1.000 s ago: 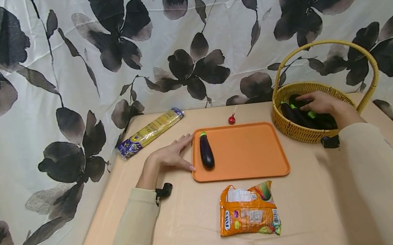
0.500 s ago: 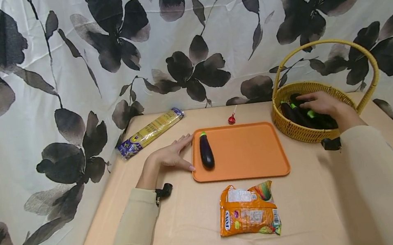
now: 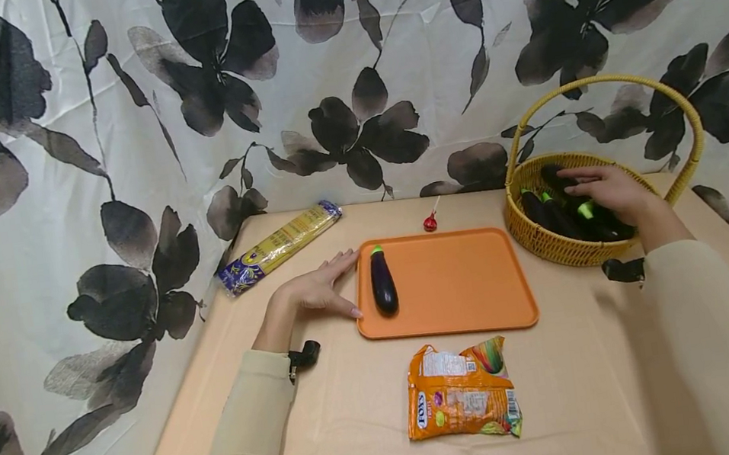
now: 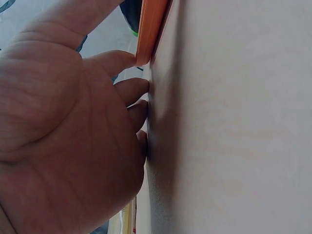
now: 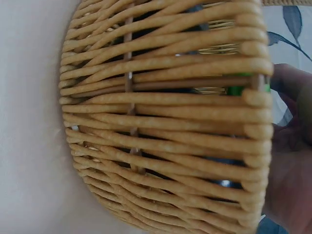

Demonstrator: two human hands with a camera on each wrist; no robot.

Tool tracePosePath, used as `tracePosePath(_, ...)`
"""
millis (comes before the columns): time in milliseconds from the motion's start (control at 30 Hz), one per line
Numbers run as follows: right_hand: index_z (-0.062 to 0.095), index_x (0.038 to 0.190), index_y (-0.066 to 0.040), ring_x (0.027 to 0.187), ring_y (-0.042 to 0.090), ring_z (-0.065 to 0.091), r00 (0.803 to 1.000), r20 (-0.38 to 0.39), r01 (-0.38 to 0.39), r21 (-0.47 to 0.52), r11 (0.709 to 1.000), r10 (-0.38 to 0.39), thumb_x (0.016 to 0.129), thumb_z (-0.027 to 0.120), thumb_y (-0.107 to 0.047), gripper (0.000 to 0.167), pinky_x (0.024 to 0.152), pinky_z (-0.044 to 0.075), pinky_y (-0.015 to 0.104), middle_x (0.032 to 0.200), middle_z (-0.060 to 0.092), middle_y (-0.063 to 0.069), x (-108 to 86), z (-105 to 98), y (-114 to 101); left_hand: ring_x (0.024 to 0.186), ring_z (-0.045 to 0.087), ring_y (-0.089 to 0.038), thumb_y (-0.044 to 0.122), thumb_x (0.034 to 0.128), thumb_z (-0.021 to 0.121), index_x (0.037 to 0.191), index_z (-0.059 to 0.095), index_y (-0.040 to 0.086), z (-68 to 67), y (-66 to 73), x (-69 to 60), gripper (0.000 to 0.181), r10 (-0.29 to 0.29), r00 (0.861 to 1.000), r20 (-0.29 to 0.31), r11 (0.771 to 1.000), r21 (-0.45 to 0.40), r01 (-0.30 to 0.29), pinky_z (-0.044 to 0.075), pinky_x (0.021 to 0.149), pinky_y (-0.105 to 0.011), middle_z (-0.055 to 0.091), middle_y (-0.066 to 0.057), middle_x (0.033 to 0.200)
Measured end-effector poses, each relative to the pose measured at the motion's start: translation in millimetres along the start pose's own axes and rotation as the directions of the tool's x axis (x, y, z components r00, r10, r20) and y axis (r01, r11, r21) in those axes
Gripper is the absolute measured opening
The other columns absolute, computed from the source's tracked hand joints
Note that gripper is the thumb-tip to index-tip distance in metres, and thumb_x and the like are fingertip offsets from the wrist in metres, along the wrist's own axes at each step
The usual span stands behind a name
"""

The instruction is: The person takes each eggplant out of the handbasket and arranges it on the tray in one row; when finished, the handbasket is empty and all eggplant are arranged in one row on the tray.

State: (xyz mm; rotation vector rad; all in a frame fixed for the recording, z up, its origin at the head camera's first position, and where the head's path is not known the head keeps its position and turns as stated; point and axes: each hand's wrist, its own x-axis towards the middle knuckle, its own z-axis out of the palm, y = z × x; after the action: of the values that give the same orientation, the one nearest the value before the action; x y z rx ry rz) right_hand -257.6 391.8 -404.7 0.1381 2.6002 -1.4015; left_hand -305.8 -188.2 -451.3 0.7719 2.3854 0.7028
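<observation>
In the head view, my left hand (image 3: 311, 294) spreads its fingers along the left side of an orange tray (image 3: 454, 281), with thumb and index finger touching the rim. The left wrist view shows the palm side and a fingertip at the tray's edge. A dark purple eggplant (image 3: 382, 283) lies lengthwise at the tray's left end. Inside the wicker basket (image 3: 551, 253), my right hand (image 3: 616, 193) holds an eggplant (image 3: 554, 175) near the far rim, thumb and fingers around it. Several other eggplants (image 3: 546, 215) lie below. Basket weave covers most of that grip in the right wrist view.
A FOX'S candy bag (image 3: 461, 391) lies in front of the tray. Behind the tray is a red-wrapped lollipop (image 3: 430, 222). A long yellow and blue packet (image 3: 280, 246) rests at the back left. The basket's handle (image 3: 601, 79) arches high above the right hand.
My right hand has shifted slightly right and toward me, and the eggplant at its fingers has moved with it. Other eggplants in the basket have shifted a little. The left hand stays put.
</observation>
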Motion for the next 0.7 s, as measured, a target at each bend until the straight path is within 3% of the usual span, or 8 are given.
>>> tracePosePath(100,0.024,0.167,-0.018,0.160,0.041,0.010,1.000,0.011,-0.024,0.138,0.990,0.023,0.113,0.043,-0.032,0.059,0.130,0.009,0.061,0.176,0.007,0.012,-3.0,-2,0,0.164,-0.006,-0.029,0.057,0.0665,0.094,0.169,0.012,0.032,-0.3,0.2,-0.1,0.133,0.000,1.000,0.001,1.000,0.000,0.000,-0.001,0.131,-0.057,0.000,0.005,0.177)
tracePosePath(167,0.024,0.167,-0.025,0.162,0.035,0.005,0.999,0.009,-0.038,0.221,0.975,0.037,0.112,0.044,-0.035,0.059,0.131,0.002,0.059,0.177,0.003,0.001,-5.6,-2,-2,0.164,-0.006,-0.029,0.057,0.0669,0.094,0.169,0.012,0.032,-0.4,-0.2,0.2,0.133,0.003,1.000,0.002,1.000,0.003,-0.003,-0.001,0.131,-0.057,0.000,0.004,0.177)
tracePosePath(333,0.031,0.164,-0.032,0.162,0.013,-0.007,1.000,-0.001,-0.019,0.456,0.890,0.022,0.109,0.055,-0.031,0.059,0.129,-0.014,0.051,0.174,0.003,-0.019,-12.6,1,-10,0.163,-0.006,-0.030,0.057,0.0674,0.094,0.169,0.012,0.032,-0.2,-0.8,0.3,0.133,0.007,1.000,0.004,1.000,0.008,-0.007,-0.001,0.131,-0.057,0.000,0.004,0.177)
tracePosePath(400,0.038,0.161,-0.031,0.160,0.009,0.010,1.000,-0.023,0.005,0.538,0.843,0.008,0.107,0.060,-0.026,0.058,0.132,0.012,0.035,0.174,0.010,-0.019,-15.4,4,-14,0.163,-0.006,-0.030,0.057,0.0676,0.094,0.169,0.012,0.032,-0.5,-0.7,0.5,0.133,0.005,1.000,0.005,1.000,0.008,-0.005,-0.001,0.131,-0.057,0.000,0.005,0.177)
tracePosePath(467,0.044,0.159,-0.031,0.146,0.004,0.032,0.999,-0.046,0.034,0.589,0.807,-0.008,0.106,0.061,-0.022,0.056,0.107,0.039,0.014,0.173,0.017,-0.016,-19.4,7,-17,0.163,-0.006,-0.030,0.057,0.0677,0.094,0.169,0.012,0.032,-1.0,-0.4,0.6,0.133,0.003,1.000,0.007,1.000,0.009,-0.003,-0.001,0.131,-0.057,0.000,0.004,0.177)
tracePosePath(500,0.045,0.159,-0.031,0.137,-0.001,0.038,0.998,-0.049,0.049,0.601,0.798,-0.024,0.106,0.061,-0.021,0.055,0.094,0.040,0.010,0.172,0.017,-0.016,-21.7,9,-18,0.163,-0.006,-0.030,0.057,0.0677,0.094,0.169,0.012,0.032,-1.2,-0.2,0.6,0.133,0.001,1.000,0.008,1.000,0.009,-0.001,-0.001,0.131,-0.057,0.000,0.005,0.177)
tracePosePath(567,0.047,0.158,-0.029,0.116,-0.002,0.046,0.996,-0.070,0.082,0.627,0.774,-0.050,0.106,0.061,-0.019,0.054,0.061,0.033,0.014,0.169,0.021,-0.011,-26.4,13,-21,0.163,-0.006,-0.030,0.056,0.0679,0.094,0.169,0.012,0.033,-1.5,0.3,0.4,0.132,-0.001,1.000,0.010,1.000,0.006,0.001,-0.001,0.131,-0.057,0.000,0.005,0.177)
tracePosePath(700,0.043,0.160,-0.030,0.116,0.001,0.056,0.992,-0.034,0.113,0.688,0.717,-0.124,0.108,0.057,-0.017,0.055,0.081,0.051,0.012,0.160,0.035,-0.005,-36.9,19,-25,0.163,-0.007,-0.031,0.056,0.0678,0.094,0.169,0.012,0.033,-2.7,0.5,0.5,0.132,-0.007,1.000,0.017,1.000,-0.003,0.007,-0.001,0.131,-0.058,-0.001,0.005,0.177)
